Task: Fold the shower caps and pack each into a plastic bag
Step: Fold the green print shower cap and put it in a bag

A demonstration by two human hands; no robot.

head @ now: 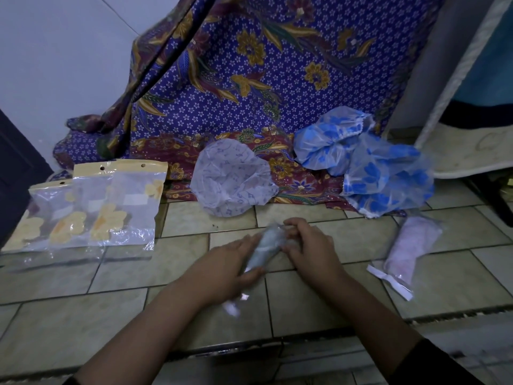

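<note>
On the tiled floor, a rolled pale blue shower cap inside a narrow clear plastic bag (265, 248) lies between my hands. My left hand (233, 266) grips its lower end, thumb curled under it. My right hand (308, 245) pinches its upper end with curled fingers. A loose white shower cap with a faint print (230, 180) lies open just beyond. Two blue-flowered shower caps (366, 162) are heaped at the right. A packed pinkish cap in a sealed bag (405, 251) lies to the right of my right hand.
Several clear plastic bags with yellow flower prints and yellow header strips (91, 207) lie fanned out at the left. Purple batik cloth (249, 73) hangs behind and spreads onto the floor. A mattress edge (455, 107) stands at the right. A floor step edge (277, 348) runs near me.
</note>
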